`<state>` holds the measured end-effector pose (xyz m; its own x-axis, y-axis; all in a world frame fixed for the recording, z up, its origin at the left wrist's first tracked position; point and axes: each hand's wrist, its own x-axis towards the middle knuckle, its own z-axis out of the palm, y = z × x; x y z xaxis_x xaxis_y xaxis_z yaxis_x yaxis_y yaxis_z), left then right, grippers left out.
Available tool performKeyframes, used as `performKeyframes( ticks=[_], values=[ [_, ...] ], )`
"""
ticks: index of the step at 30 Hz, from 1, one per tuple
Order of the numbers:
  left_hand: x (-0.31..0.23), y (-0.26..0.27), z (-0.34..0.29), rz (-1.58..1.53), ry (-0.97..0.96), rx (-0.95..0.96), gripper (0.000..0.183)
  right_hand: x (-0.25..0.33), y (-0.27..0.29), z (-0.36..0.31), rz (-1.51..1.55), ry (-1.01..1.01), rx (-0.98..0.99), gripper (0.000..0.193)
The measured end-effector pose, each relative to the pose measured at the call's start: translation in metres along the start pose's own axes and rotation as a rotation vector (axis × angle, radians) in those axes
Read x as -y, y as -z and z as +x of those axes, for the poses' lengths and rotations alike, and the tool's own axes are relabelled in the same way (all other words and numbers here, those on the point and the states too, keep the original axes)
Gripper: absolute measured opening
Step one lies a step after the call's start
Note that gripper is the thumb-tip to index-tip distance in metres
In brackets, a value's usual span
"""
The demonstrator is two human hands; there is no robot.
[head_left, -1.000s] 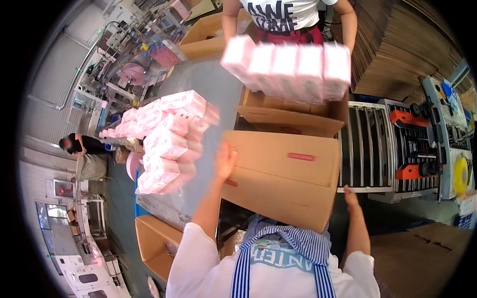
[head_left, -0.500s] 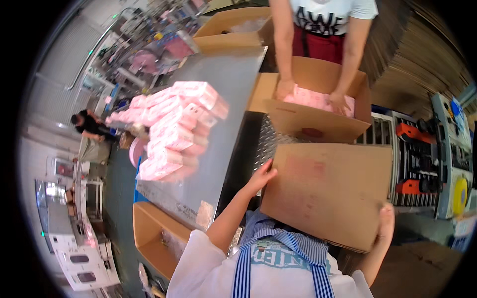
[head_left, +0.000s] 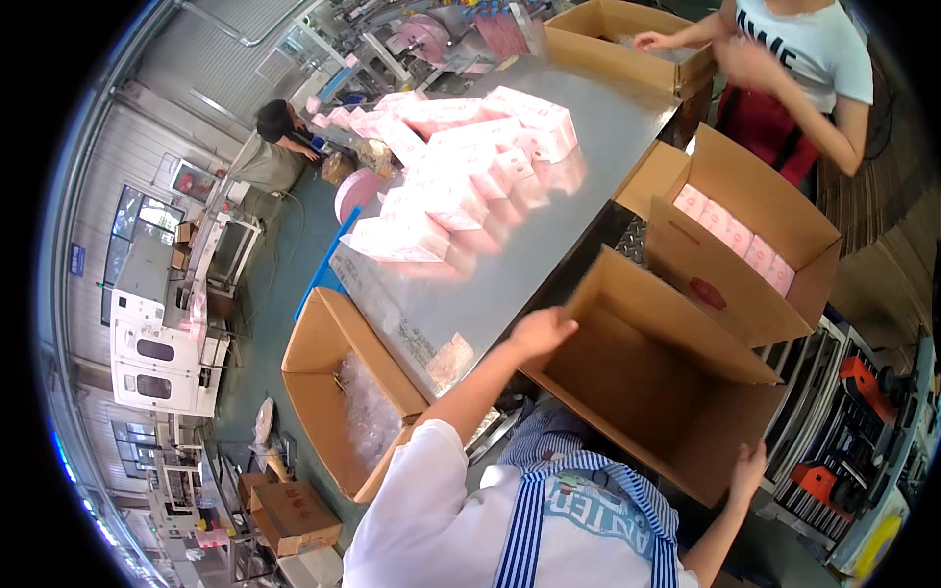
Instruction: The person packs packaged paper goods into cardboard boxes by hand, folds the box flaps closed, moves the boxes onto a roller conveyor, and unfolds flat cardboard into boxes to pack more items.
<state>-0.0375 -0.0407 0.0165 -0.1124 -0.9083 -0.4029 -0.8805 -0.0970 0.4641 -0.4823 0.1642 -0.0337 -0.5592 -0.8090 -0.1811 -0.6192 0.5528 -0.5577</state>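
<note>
An open cardboard box (head_left: 676,392) faces me with its bare brown inside showing. My left hand (head_left: 542,331) is closed at its left edge, the fingers curled over the cardboard. By the box's right side is my right hand (head_left: 749,472), fingers stretched out and the palm turned to the wall; whether it touches cannot be told. Just beyond stands a second cardboard box (head_left: 730,279), with pink-and-white packs (head_left: 737,238) in rows inside. Many similar packs (head_left: 461,167) lie heaped on the metal table (head_left: 559,235) to the left.
A co-worker (head_left: 799,73) in a white shirt stands behind the filled box, hands raised. A carton with clear plastic (head_left: 368,412) sits at my left. Another carton (head_left: 627,49) is at the table's far end. Rollers and orange-black machine parts (head_left: 848,421) are on the right.
The box at my hands has turned from a closed face to its open inside. The co-worker's hands have come out of the filled box. My view has swung left.
</note>
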Motion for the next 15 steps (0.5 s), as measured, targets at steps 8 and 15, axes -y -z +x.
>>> performKeyframes(
  ticks=[8,15],
  values=[
    [0.062,-0.054,0.044,-0.386,-0.026,0.015,0.052,-0.083,0.029,-0.010,0.483,-0.277,-0.050,0.031],
    [0.078,-0.093,0.083,0.459,-0.091,-0.437,0.038,0.023,-0.029,-0.028,0.488,-0.259,0.085,0.035]
  ],
)
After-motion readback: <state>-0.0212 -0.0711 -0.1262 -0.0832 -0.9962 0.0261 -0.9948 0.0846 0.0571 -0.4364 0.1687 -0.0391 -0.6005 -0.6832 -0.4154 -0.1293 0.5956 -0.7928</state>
